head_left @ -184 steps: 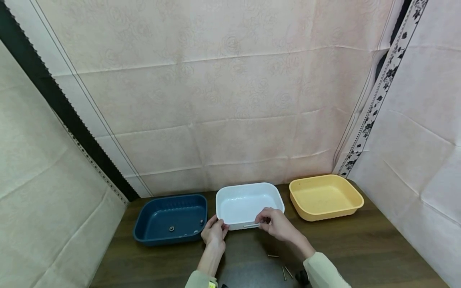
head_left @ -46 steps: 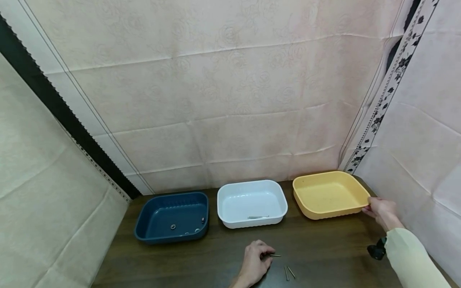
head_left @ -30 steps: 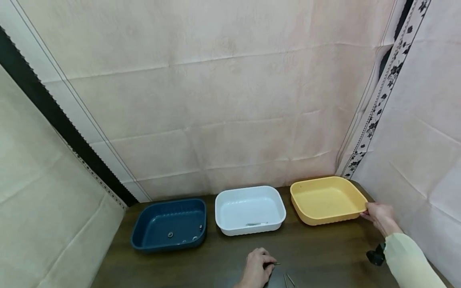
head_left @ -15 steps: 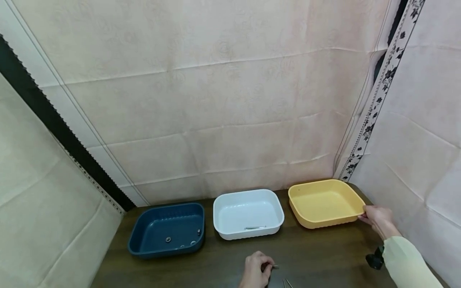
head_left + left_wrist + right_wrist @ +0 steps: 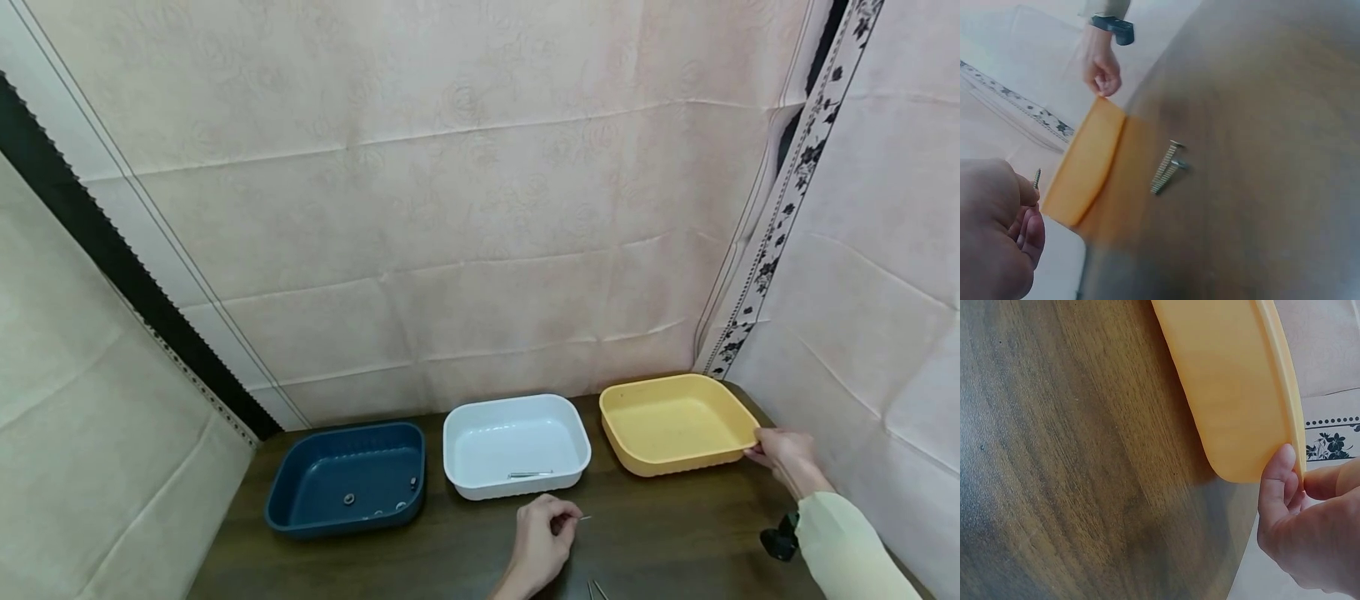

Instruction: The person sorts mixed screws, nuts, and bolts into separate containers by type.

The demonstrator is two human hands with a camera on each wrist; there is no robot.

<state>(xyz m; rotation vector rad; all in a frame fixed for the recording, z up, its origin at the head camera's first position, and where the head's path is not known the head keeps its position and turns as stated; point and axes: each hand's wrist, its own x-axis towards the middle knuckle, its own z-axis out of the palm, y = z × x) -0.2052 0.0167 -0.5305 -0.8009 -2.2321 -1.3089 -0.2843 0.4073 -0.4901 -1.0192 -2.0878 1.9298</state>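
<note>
My left hand (image 5: pixel 542 537) pinches a screw (image 5: pixel 1037 179) between thumb and fingertips, above the table in front of the white tray (image 5: pixel 517 487). Only the screw's threaded end sticks out; its head is hidden by the fingers. My right hand (image 5: pixel 791 460) grips the near right corner of the yellow tray (image 5: pixel 1235 394), thumb and fingers on either side of its rim. Two more screws (image 5: pixel 1166 167) lie on the table close together, partly cut off at the bottom of the head view. Inside the white tray lies a thin, shiny metal piece (image 5: pixel 529 474).
A dark blue tray (image 5: pixel 330 527) stands at the left with several small metal parts, one of them a nut (image 5: pixel 348 499). All three trays stand in a row on the brown wooden table (image 5: pixel 450 558), before a cloth-covered wall (image 5: pixel 465 208).
The left hand has picked the screw up from the table and moved up toward the white tray. Earlier, both hands were at the white tray; the right hand has since gone to the yellow one.
</note>
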